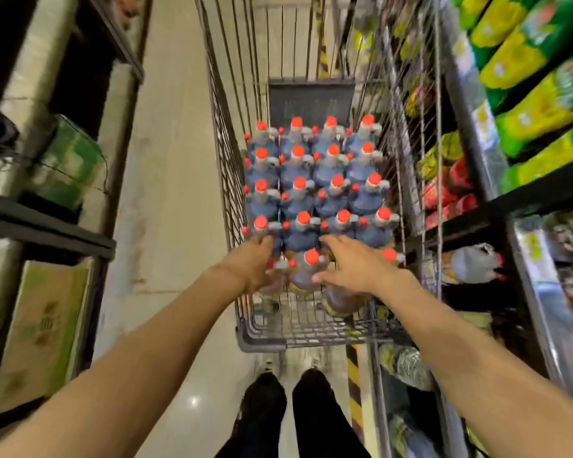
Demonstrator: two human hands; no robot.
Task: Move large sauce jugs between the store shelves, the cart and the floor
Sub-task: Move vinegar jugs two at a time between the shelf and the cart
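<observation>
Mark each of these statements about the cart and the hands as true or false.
1. The jugs in the cart have red caps. True.
2. The cart is empty. False: rows of jugs fill it.
3. Both hands reach into the cart's near end. True: the left hand and right hand are both there.
4. The right hand's fingers are clenched in a fist. False: they are stretched out over the jugs.
5. Green and yellow bags line the shelf on the right. True.
</observation>
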